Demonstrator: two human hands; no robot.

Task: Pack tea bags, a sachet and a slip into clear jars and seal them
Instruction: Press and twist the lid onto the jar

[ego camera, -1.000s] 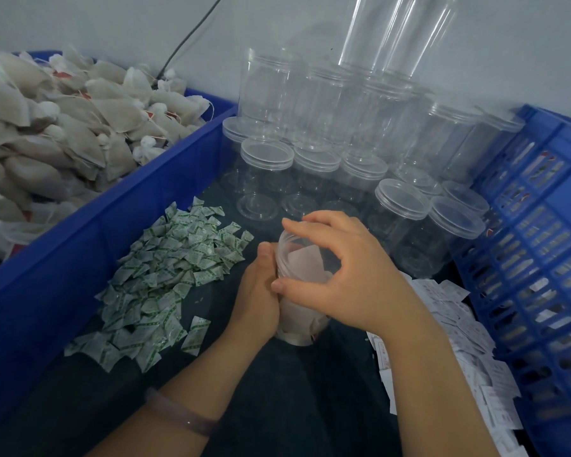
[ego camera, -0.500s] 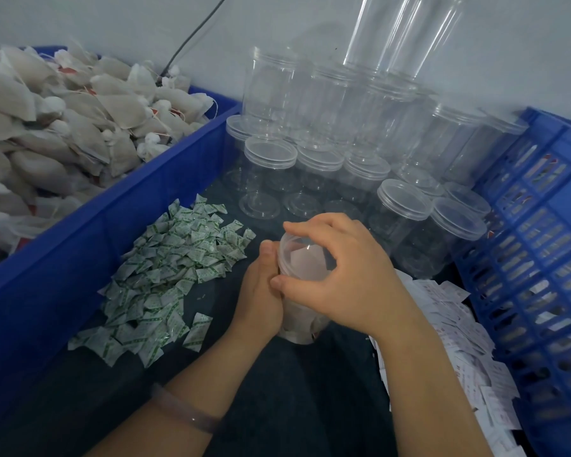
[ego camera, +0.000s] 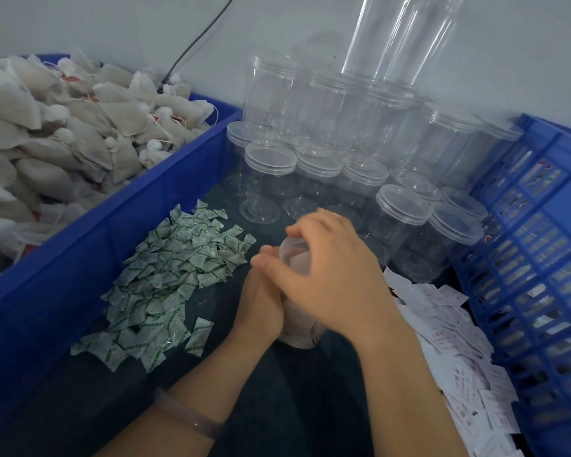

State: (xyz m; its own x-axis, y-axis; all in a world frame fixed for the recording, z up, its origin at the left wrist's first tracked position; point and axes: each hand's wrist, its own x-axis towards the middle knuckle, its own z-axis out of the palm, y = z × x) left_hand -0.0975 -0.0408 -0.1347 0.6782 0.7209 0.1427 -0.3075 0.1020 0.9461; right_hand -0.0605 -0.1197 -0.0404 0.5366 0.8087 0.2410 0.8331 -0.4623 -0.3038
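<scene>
A person's left hand [ego camera: 264, 305] is gripping a clear jar [ego camera: 299, 336] with white contents, standing on the dark bench [ego camera: 277, 407], its fingers wrapped round the jar's side. The right hand [ego camera: 333, 275] is curling its fingers over the lid [ego camera: 294, 249] on top. Sachets [ego camera: 165, 282] are lying left of the jar, slips [ego camera: 459, 357] right, tea bags [ego camera: 63, 136] heaping in a blue bin [ego camera: 80, 245], and empty jars [ego camera: 327, 153] standing stacked behind.

Small packing workshop, hand-assembly bench. Evidence: blue crate [ego camera: 129, 206] heaped w/ tea bags [ego camera: 63, 133], loose piles of sachets [ego camera: 172, 265] & printed slips [ego camera: 459, 351] on dark bench top [ego camera: 277, 407], lots of empty clear jars [ego camera: 310, 127] stacked by the wall, slatted crate [ego camera: 541, 258] at right.
</scene>
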